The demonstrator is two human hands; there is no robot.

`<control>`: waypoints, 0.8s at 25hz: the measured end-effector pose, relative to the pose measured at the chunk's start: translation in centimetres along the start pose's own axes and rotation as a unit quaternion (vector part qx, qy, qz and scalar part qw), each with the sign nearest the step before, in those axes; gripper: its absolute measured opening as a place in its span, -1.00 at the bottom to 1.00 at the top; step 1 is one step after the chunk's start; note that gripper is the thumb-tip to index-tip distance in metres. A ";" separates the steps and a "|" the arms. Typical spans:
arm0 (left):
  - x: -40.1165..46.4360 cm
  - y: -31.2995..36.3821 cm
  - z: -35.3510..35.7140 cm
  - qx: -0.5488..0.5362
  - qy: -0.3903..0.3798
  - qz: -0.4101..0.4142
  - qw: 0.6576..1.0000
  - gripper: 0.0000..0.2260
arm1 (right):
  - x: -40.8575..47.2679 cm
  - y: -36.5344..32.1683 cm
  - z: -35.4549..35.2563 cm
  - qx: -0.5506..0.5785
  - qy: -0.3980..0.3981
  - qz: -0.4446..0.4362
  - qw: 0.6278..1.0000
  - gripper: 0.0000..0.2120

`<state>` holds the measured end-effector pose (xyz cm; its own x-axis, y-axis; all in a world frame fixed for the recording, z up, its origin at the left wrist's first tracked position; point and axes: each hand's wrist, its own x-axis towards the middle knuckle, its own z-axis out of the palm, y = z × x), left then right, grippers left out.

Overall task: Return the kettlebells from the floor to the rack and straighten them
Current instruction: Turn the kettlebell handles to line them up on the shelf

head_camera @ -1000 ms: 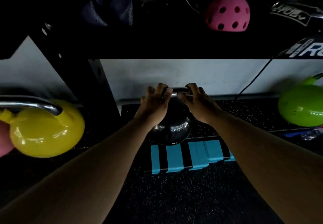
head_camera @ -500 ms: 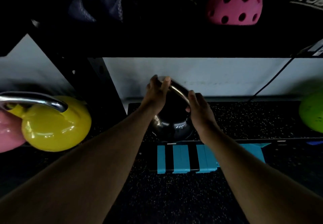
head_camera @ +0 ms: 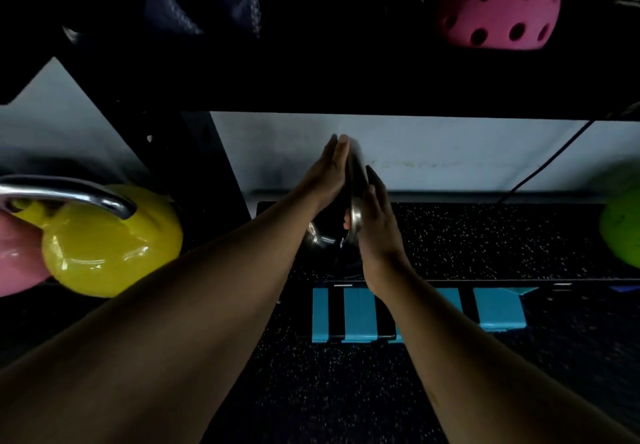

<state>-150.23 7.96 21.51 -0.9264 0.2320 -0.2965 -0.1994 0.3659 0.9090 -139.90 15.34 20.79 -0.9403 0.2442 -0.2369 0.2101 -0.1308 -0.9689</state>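
Hands flat on either side of dark glossy kettlebell's (head_camera: 323, 235) steel handle (head_camera: 355, 197): left hand (head_camera: 329, 175) and right hand (head_camera: 375, 222) both have fingers extended, pressing rather than wrapped, likely to twist the handle in line. Bell sits on black speckled rack shelf (head_camera: 485, 235), above blue-striped edge tape (head_camera: 360, 315). Yellow glossy kettlebell (head_camera: 110, 242) sits far left, green one (head_camera: 621, 229) far right.

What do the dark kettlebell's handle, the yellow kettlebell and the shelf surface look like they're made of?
Dark kettlebell: its handle looks like polished bare steel, with bright mirror-like glints. Yellow kettlebell: glossy coating, probably paint or vinyl over metal, judging by the sharp highlights. Shelf surface: looks like black speckled rubber matting, matte and grainy.
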 end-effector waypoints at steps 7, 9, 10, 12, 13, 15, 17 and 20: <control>-0.1 -0.3 -0.1 0.000 -0.012 0.015 1.000 -0.48 | 0.3 0.0 0.3 0.037 0.012 0.008 0.999 -0.61; -0.4 -0.2 -0.1 0.006 -0.005 0.003 1.000 -0.47 | 0.1 0.3 0.5 0.039 0.000 0.007 0.999 -0.61; -0.5 -0.1 -0.1 0.011 -0.006 -0.002 1.000 -0.48 | 0.0 0.3 0.5 0.039 -0.008 0.010 0.999 -0.61; -0.7 -0.2 -0.1 0.021 -0.007 -0.004 1.000 -0.48 | -0.1 0.2 0.4 0.049 -0.016 0.014 0.999 -0.60; -0.8 -0.3 0.0 0.024 -0.007 -0.005 1.000 -0.47 | -0.1 0.0 0.3 0.053 -0.018 0.015 0.998 -0.59; -0.8 -0.4 0.1 0.018 -0.002 -0.014 1.000 -0.45 | -0.3 -0.4 0.2 0.050 -0.021 0.016 0.998 -0.58; -0.8 -0.3 0.0 0.007 0.009 -0.028 1.000 -0.44 | -0.6 -0.6 0.2 0.047 -0.022 0.016 0.999 -0.58; -1.2 -0.1 0.3 0.016 0.014 -0.030 0.999 -0.45 | -0.5 -0.1 0.1 0.040 -0.020 0.011 0.999 -0.58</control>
<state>-149.05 7.91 21.68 -0.9217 0.1834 -0.3417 -0.2451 0.4074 0.8797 -139.49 15.12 21.05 -0.9458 0.2026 -0.2538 0.2105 -0.2128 -0.9541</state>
